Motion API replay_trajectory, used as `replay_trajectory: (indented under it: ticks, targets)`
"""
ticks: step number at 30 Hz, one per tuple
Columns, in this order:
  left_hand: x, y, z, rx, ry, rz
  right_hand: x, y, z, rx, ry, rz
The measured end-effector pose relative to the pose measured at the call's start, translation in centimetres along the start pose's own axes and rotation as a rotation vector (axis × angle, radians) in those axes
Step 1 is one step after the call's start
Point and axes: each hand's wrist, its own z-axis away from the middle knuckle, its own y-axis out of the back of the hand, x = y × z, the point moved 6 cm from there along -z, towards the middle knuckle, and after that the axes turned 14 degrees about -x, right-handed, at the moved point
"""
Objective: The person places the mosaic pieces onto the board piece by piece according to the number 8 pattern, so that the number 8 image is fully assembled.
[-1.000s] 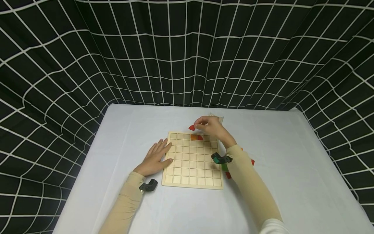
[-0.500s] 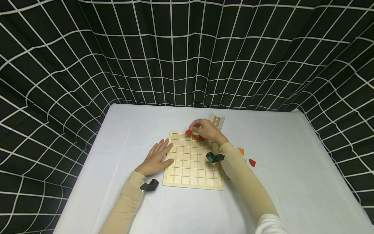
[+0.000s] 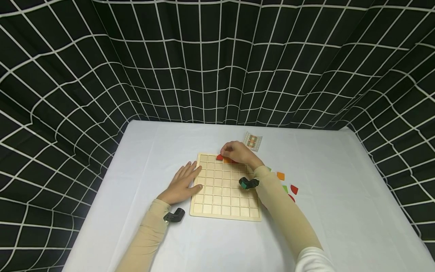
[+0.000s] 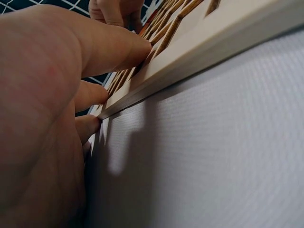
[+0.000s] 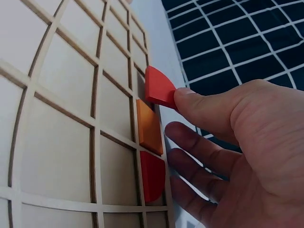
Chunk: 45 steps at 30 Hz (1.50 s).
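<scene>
At the left, a beige sleeve [image 3: 139, 236] leads up to a black wrist camera [image 3: 175, 215], a little nearer the person than the left hand [image 3: 181, 186]. This hand lies with straight fingers spread wide, thumb and fingertips touching the left edge of a pale wooden board [image 3: 217, 190]. The board, marked off in small squares, lies flat on a white table [image 3: 146, 151] and stretches from those fingertips to beneath the right forearm [image 3: 285, 213].

Beyond the left hand and to its right is a red piece [image 5: 159, 86] with one rounded side, held at the fingertips of the right hand [image 3: 239, 151]. The right hand is narrow, its thumb against the piece's corner; the finger opposite is hidden. The piece is over a square in the board's far row, slightly tilted; how far it sits in that square cannot be told. Just to its right, close by the same hand, an orange piece [image 5: 151, 129] and then a second red piece [image 5: 153, 175] sit in the next squares of the row.

Beyond the right hand and to its right, a printed card [image 3: 253, 140] lies on the table. Further right, nearer the person than the hand, are a green tile [image 3: 284, 188] partly hidden, an orange tile [image 3: 280, 176] and a red wedge [image 3: 294, 189]
</scene>
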Motion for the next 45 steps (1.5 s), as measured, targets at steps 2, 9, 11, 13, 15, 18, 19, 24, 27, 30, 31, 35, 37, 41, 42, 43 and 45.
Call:
replay_trajectory:
  ticks: [2, 9, 11, 13, 15, 18, 19, 24, 27, 30, 31, 35, 37, 41, 42, 43, 45]
  targets:
    - [0.1, 0.0, 0.0, 0.003, -0.005, 0.002, 0.1, 0.0, 0.0, -0.011, 0.005, 0.003]
    - [0.4, 0.1, 0.1, 0.014, -0.017, 0.0, -0.3, -0.1, -0.3, -0.041, 0.04, 0.062]
    - [0.4, 0.1, 0.0, 0.012, -0.016, -0.003, -0.4, -0.1, -0.3, -0.042, 0.05, 0.093]
    - [0.3, 0.1, 0.0, 0.012, -0.011, -0.01, -0.5, -0.1, -0.4, -0.041, 0.053, 0.112]
    - [0.3, 0.1, 0.0, 0.012, -0.01, -0.013, -0.5, -0.2, -0.4, -0.038, 0.045, 0.124]
    - [0.2, 0.1, -0.1, 0.013, -0.002, -0.02, -0.5, -0.2, -0.4, -0.032, 0.037, 0.124]
    - [0.2, 0.1, -0.1, 0.014, -0.005, -0.018, -0.5, -0.2, -0.4, -0.029, 0.038, 0.125]
    - [0.1, 0.0, -0.1, 0.001, 0.014, -0.026, -0.6, -0.4, -0.4, -0.007, 0.034, 0.135]
    - [0.0, 0.0, -0.1, -0.002, 0.017, -0.023, -0.5, -0.5, -0.3, 0.005, 0.015, 0.136]
    - [-0.1, -0.1, -0.2, -0.005, 0.017, -0.018, -0.4, -0.5, -0.3, 0.006, 0.012, 0.131]
    - [-0.1, -0.1, -0.2, -0.004, 0.014, -0.014, -0.4, -0.4, -0.2, 0.007, 0.012, 0.12]
    - [-0.2, -0.1, -0.2, -0.001, 0.009, -0.007, 0.0, 0.0, 0.2, 0.014, 0.014, 0.075]
    - [-0.2, -0.1, -0.2, 0.0, 0.007, -0.006, 0.2, 0.4, 0.6, 0.026, 0.017, 0.051]
    - [-0.3, -0.1, -0.2, -0.002, 0.007, -0.017, 0.2, 1.4, 1.5, 0.049, 0.037, -0.002]
    - [-0.3, -0.1, -0.1, -0.001, 0.004, -0.018, 0.1, 1.7, 1.8, 0.054, 0.044, -0.011]
    - [-0.2, -0.1, -0.1, -0.001, 0.004, -0.021, 0.1, 2.0, 2.1, 0.06, 0.047, -0.019]
    - [-0.2, -0.1, -0.1, 0.001, 0.003, -0.022, -0.2, 2.6, 2.9, 0.071, 0.058, -0.034]
